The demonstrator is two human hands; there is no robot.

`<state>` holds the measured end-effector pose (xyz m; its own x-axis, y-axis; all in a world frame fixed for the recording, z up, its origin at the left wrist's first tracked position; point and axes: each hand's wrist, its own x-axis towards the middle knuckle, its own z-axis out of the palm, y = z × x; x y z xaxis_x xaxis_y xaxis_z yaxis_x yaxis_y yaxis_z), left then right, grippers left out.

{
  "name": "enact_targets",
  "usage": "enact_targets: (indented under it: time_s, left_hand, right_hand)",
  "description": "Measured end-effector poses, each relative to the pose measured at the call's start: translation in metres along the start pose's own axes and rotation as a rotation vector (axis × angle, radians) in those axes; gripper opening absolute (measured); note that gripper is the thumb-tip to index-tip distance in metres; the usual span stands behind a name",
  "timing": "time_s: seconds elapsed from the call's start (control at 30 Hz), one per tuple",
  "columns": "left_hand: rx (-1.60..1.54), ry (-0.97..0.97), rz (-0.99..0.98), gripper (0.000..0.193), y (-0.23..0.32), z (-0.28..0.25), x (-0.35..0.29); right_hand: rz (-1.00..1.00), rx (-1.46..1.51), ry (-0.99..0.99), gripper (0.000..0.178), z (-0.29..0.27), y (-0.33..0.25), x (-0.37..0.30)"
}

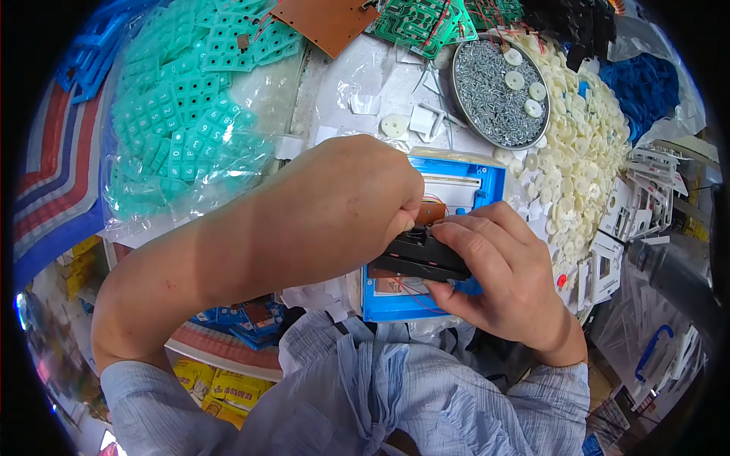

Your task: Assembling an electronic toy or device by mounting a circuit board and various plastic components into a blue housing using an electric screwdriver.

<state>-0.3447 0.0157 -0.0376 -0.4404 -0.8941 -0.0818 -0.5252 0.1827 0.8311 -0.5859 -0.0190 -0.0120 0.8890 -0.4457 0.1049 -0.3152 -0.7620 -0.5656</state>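
Observation:
A blue plastic casing (495,184) lies on the table in front of me, with a brown circuit board (432,212) and thin wires inside. Over it a black plastic part (423,261) is held at a tilt. My right hand (502,266) grips its right end, thumb below and fingers on top. My left hand (372,190) reaches across from the left, its fingers closed at the part's upper edge; the back of the hand hides most of them.
Turquoise rubber keypads (182,121) in clear plastic fill the far left. Green circuit boards (414,24) lie at the back. A round metal dish (454,85) holds many screws. Cream plastic discs (566,167) are heaped on the right, near white plastic frames (606,266) and a dark lamp-like arm (677,277).

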Motion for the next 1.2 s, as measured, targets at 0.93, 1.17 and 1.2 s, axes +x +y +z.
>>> enact_targets:
  time_s: [0.93, 1.17, 1.2]
  left_hand:
    - [-0.015, -0.116, -0.017, 0.01, -0.002, 0.001, -0.002]
    - [-0.02, -0.129, -0.018, 0.009, -0.003, 0.002, 0.0]
    - [-0.016, -0.126, -0.005, 0.009, -0.003, 0.003, 0.0]
  right_hand:
    - [0.059, 0.11, -0.369, 0.054, -0.017, -0.001, 0.025]
    - [0.125, 0.126, -0.342, 0.051, -0.017, -0.01, 0.026]
    - [0.136, 0.127, -0.336, 0.051, -0.017, -0.011, 0.027]
